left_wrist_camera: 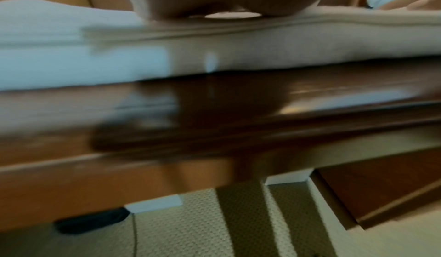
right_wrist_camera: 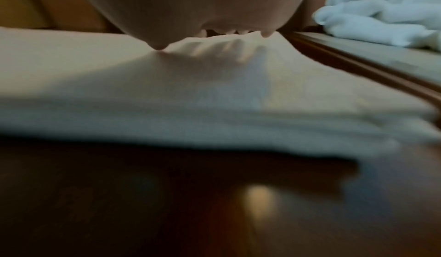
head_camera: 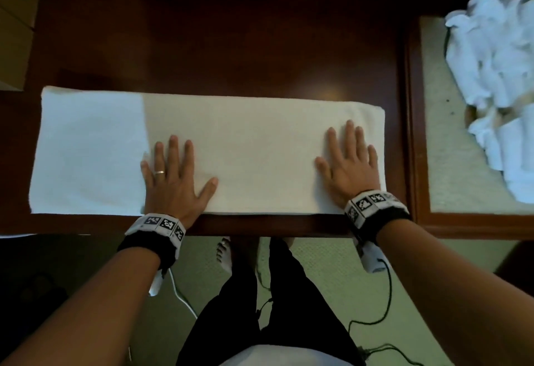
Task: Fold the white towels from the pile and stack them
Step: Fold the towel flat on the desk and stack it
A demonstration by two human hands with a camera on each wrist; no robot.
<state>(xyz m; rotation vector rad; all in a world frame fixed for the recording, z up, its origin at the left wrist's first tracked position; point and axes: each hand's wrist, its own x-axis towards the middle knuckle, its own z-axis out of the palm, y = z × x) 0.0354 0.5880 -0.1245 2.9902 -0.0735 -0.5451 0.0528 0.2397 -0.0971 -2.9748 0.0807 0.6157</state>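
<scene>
towel: white | table: dark brown | carpet: pale green, dotted weave | wristbands: black-white checker tags

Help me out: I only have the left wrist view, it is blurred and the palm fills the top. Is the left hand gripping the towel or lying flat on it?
Observer: Flat. The left hand lies with fingers straight and spread on the folded towel.
Operator: And the other hand?
Observer: The right hand also lies flat, near the towel's right end.
Operator: Is the whole towel doubled over?
Observer: No. A single-looking layer sticks out left of the left hand; the doubled part runs between and under both hands.
Operator: Any towels left to do?
Observer: Yes, a crumpled pile of white towels sits on the pale surface to the right of the dark table.
</scene>
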